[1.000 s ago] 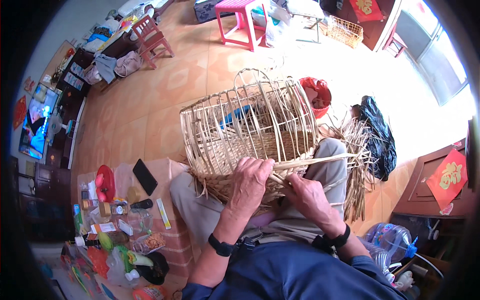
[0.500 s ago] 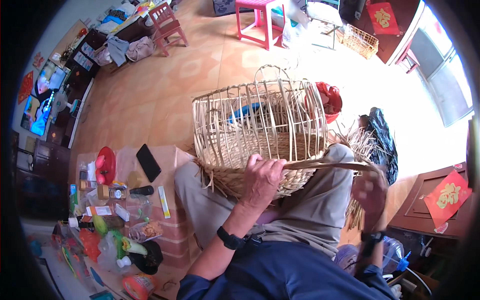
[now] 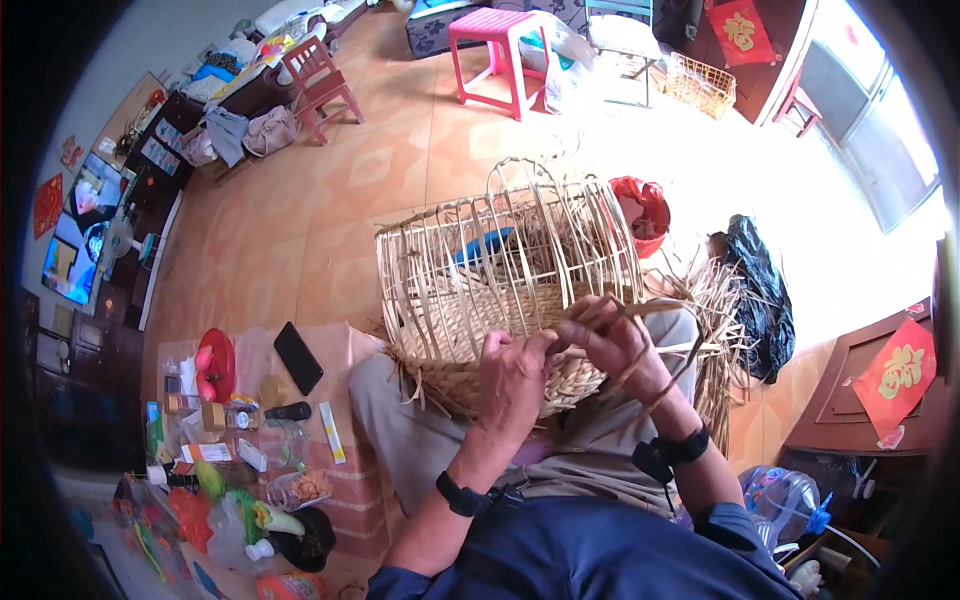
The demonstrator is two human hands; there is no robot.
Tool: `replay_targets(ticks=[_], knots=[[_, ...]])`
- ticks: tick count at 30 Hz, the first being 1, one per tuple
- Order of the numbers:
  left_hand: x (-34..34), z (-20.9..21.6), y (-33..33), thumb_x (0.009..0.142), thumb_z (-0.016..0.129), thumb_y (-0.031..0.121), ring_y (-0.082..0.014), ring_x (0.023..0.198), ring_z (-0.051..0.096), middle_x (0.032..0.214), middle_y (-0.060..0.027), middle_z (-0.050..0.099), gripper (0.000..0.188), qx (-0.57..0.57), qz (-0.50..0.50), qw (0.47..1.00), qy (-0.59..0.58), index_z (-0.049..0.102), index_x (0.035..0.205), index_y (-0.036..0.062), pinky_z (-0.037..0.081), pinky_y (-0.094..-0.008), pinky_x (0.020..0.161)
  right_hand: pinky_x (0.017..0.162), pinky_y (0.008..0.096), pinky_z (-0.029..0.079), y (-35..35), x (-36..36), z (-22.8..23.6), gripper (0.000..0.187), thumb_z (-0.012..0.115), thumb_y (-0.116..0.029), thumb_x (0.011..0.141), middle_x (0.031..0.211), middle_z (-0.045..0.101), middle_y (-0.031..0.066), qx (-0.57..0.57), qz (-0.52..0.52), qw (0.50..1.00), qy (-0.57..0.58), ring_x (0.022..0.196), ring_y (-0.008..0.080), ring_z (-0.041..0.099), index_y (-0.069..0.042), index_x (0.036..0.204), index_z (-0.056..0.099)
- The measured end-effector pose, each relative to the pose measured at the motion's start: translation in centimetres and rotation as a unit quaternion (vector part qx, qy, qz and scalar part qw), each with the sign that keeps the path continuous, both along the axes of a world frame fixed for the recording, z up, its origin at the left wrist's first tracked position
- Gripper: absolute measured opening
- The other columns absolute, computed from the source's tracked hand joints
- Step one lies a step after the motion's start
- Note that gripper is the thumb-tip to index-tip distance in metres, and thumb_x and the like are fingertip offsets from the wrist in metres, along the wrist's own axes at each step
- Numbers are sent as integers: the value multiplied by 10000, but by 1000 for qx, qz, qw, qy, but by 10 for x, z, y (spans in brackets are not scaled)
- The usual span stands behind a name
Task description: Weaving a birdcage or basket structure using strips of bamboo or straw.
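Note:
A half-woven straw basket (image 3: 470, 320) rests across my knees, its lower wall tightly braided and its upper part made of open upright strands. At its near wall, my left hand (image 3: 513, 380) pinches the weave by the rim of the braided part. Close beside it on the right, my right hand (image 3: 610, 345) is closed on a long brown straw strand (image 3: 690, 335), which loops out to the right past my wrist. The two hands' fingertips nearly meet. A blue object (image 3: 485, 245) shows through the strands inside the basket.
Loose straw (image 3: 715, 320) lies right of my knee beside a black plastic bag (image 3: 757, 300). Behind the basket stands a red bag-lined bin (image 3: 645, 215). At left, a low table (image 3: 345, 490) bears a phone (image 3: 298, 359), jars and food. A pink stool (image 3: 500, 60) stands farther off.
My right hand has come in from the far right to beside my left hand, bringing the straw strand, which now bends in a loop. My view has shifted slightly.

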State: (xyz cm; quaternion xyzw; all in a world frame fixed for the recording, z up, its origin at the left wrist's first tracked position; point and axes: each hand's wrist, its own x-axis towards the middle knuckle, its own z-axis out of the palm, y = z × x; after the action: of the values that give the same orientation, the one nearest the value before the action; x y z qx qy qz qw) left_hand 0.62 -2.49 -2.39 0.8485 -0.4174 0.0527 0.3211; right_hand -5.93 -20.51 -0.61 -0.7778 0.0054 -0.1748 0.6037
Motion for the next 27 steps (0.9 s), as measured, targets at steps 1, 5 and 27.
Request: replay_targets(ticks=[1, 5, 27], knots=[[-1, 1, -1, 861, 721, 28, -250, 739, 690, 766, -93, 707, 289, -2, 0, 1000, -2, 713, 1150, 39, 491, -418, 879, 631, 286, 495, 3, 4, 17, 193, 716, -207, 1028, 842, 642, 10, 156, -82, 969, 175, 735, 98, 619, -20, 1022, 669], [-19, -8, -1, 911, 730, 197, -246, 810, 694, 861, -97, 660, 687, 107, 3, 984, -140, 467, 1491, -58, 458, -543, 1101, 640, 275, 479, -3, 43, 12, 236, 625, -228, 1070, 852, 655, 9, 232, -40, 965, 118, 741, 95, 607, 5, 1065, 661], [-13, -54, 5, 870, 572, 85, -372, 1088, 594, 1052, -217, 619, 290, -90, -31, 995, -31, 625, 1138, -13, 428, -494, 1041, 708, 463, 486, 12, 28, 3, 163, 572, -96, 966, 877, 635, 208, -264, -20, 963, 45, 793, 414, 628, -20, 1095, 636]])
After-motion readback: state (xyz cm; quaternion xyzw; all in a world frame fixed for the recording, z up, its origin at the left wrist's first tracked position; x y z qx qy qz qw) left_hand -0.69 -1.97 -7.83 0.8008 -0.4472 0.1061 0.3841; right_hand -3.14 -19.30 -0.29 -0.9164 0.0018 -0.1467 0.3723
